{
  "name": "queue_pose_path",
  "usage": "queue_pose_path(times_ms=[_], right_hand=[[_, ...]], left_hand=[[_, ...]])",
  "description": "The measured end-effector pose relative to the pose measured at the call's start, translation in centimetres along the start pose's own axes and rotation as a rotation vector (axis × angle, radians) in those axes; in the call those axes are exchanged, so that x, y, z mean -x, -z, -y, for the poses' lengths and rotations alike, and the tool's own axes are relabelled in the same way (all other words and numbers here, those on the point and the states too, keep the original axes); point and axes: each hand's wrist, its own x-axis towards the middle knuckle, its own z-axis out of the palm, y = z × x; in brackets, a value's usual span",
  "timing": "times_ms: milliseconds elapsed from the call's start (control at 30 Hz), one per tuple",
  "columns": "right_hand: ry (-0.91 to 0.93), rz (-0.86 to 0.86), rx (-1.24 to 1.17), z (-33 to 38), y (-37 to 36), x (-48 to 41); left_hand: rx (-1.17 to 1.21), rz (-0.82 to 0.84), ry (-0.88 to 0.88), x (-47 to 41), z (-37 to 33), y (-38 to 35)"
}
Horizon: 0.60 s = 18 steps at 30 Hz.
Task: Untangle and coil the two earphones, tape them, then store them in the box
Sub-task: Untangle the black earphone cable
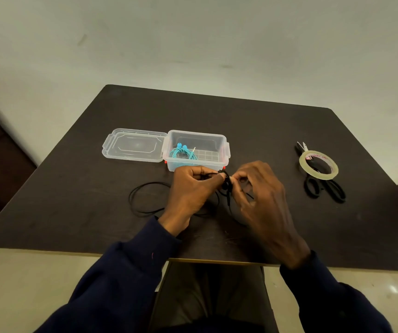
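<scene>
A coiled blue earphone (pixel 183 153) lies inside the clear plastic box (pixel 219 140) at the middle of the dark table. In front of the box, my left hand (pixel 193 188) and my right hand (pixel 260 193) both pinch the black earphone (pixel 226 186) between fingertips, held just above the table. Its black cord loops out to the left on the tabletop (pixel 142 200) and trails under my hands. Part of the cord is hidden by my fingers.
The box's clear lid (pixel 133 145) lies open flat to its left. A roll of clear tape (pixel 318 165) rests on black scissors (pixel 325 186) at the right of the table (pixel 289 131). A wall stands behind the table.
</scene>
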Motion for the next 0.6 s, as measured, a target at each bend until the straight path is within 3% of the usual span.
queue_pose_path(times_ms=[200,367,600], right_hand=[[-0.041,-0.071,-0.078,0.0,-0.3,0.5],[-0.011,-0.086,-0.096,0.6,-0.2,0.5],[-0.03,0.001,-0.186,0.6,0.0,0.4]], left_hand=[[-0.102,0.046,-0.034,0.1,-0.5,0.4],[0.119,0.039,0.105,0.5,-0.8,0.2],[0.236,0.001,0.195,0.4,-0.1,-0.6]])
